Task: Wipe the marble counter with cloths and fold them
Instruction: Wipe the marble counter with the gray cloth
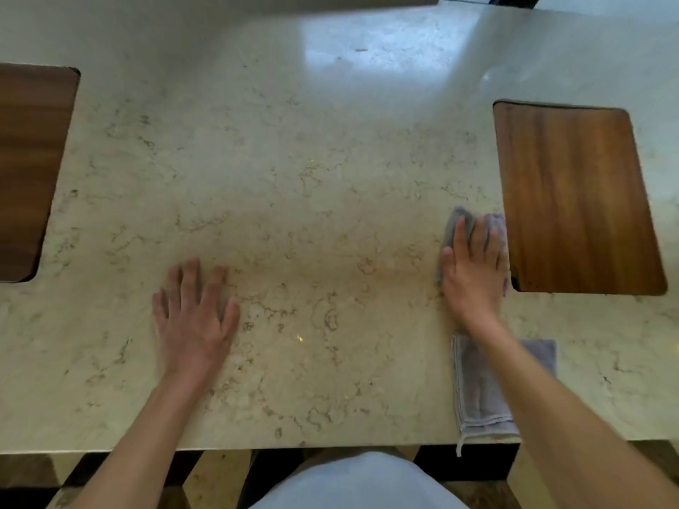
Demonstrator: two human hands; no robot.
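Note:
The beige marble counter (312, 178) fills the view. My right hand (474, 273) lies flat, fingers spread, pressing down on a crumpled grey-lilac cloth (494, 224) just left of the right wooden board. A second grey-lilac cloth (477, 391), folded into a rectangle, rests at the counter's front edge under my right forearm, with a loop hanging over the edge. My left hand (194, 317) rests palm down on bare marble at the front left, fingers apart, holding nothing.
A wooden board (577, 200) lies on the right of the counter, close to the crumpled cloth. Another darker wooden board (29, 170) sits at the left edge of the view. The counter's front edge (257, 448) runs below my arms.

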